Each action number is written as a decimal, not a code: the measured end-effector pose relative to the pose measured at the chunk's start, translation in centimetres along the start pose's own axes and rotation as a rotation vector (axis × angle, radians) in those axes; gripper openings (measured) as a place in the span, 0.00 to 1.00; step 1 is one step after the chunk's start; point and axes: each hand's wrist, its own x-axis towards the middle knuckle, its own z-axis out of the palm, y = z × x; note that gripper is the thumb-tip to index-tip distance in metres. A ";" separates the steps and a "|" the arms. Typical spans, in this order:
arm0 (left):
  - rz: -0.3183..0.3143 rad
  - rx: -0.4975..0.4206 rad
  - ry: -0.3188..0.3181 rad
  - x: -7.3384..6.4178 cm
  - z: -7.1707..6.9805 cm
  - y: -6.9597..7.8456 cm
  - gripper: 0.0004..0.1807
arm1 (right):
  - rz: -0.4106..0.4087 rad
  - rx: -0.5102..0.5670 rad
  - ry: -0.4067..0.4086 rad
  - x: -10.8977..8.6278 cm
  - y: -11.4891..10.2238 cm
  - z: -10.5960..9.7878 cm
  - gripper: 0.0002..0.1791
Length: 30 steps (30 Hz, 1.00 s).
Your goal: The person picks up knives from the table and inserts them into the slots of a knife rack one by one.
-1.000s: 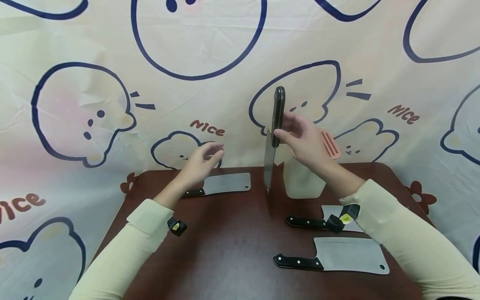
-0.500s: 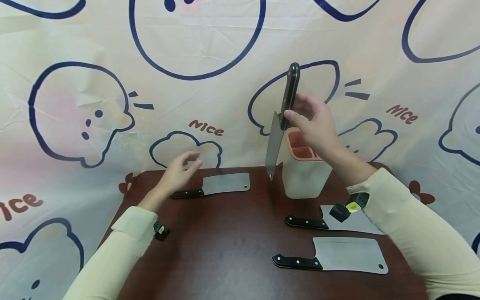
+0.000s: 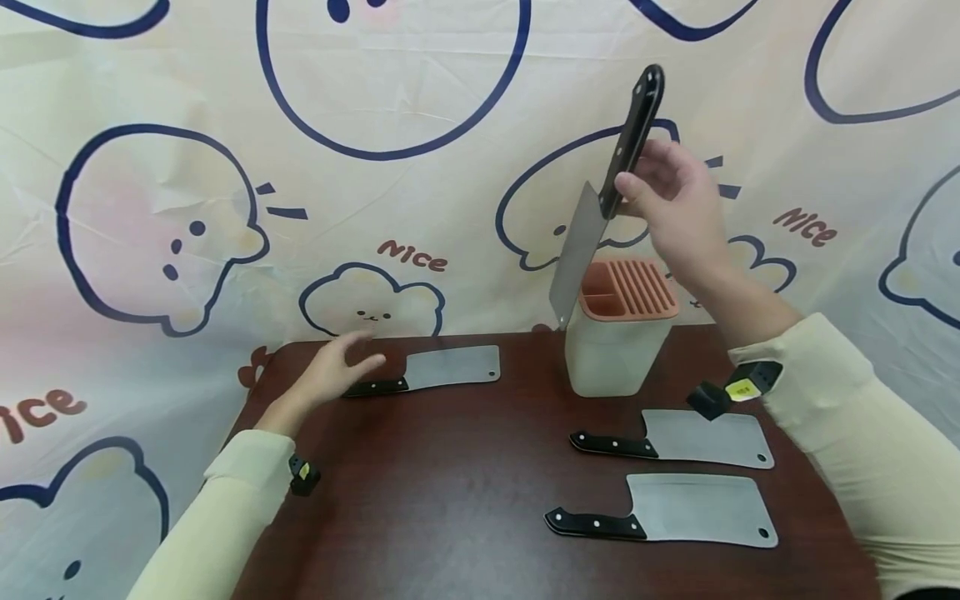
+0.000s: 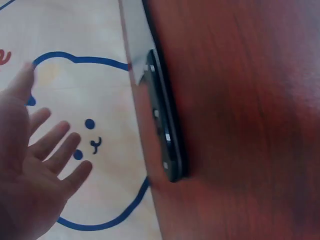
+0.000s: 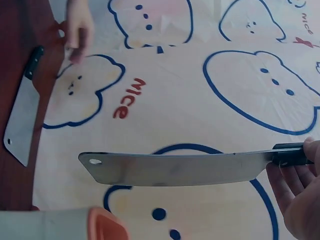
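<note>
My right hand [image 3: 678, 196] pinches the black handle of a cleaver [image 3: 581, 254] between thumb and fingers. The blade hangs downward, its tip just left of the rim of a cream knife block [image 3: 618, 358] with an orange slotted top. In the right wrist view the held cleaver [image 5: 175, 169] shows side-on, apart from the block. My left hand [image 3: 333, 371], fingers spread and holding nothing, is above the handle of a second cleaver [image 3: 453, 367] lying at the table's back edge. The left wrist view shows a gap between that hand [image 4: 40, 165] and the black handle [image 4: 165, 120].
Two more cleavers lie on the right of the brown table [image 3: 420, 500]: one [image 3: 708, 439] in front of the block, another [image 3: 701, 510] nearer to me. A printed cloth [image 3: 375, 208] hangs right behind the table.
My right hand has raised the cleaver and carried it rightward, tilting it, with its tip now beside the block's top. My left hand has moved left and down, its fingers spreading.
</note>
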 end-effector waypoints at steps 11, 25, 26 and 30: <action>-0.030 0.043 -0.088 -0.3 2.0 -2.2 0.38 | -0.053 0.123 0.068 1.2 -0.5 -3.2 0.18; -0.092 0.090 -0.100 -0.9 3.5 -4.3 0.33 | 0.021 0.034 0.121 1.9 -0.1 -5.7 0.21; -0.092 0.098 -0.097 -0.9 3.5 -4.4 0.32 | 0.020 0.022 0.123 1.9 -0.1 -5.8 0.21; -0.115 0.119 -0.084 -0.9 3.6 -4.9 0.27 | 0.022 -0.022 0.125 2.0 0.1 -5.8 0.21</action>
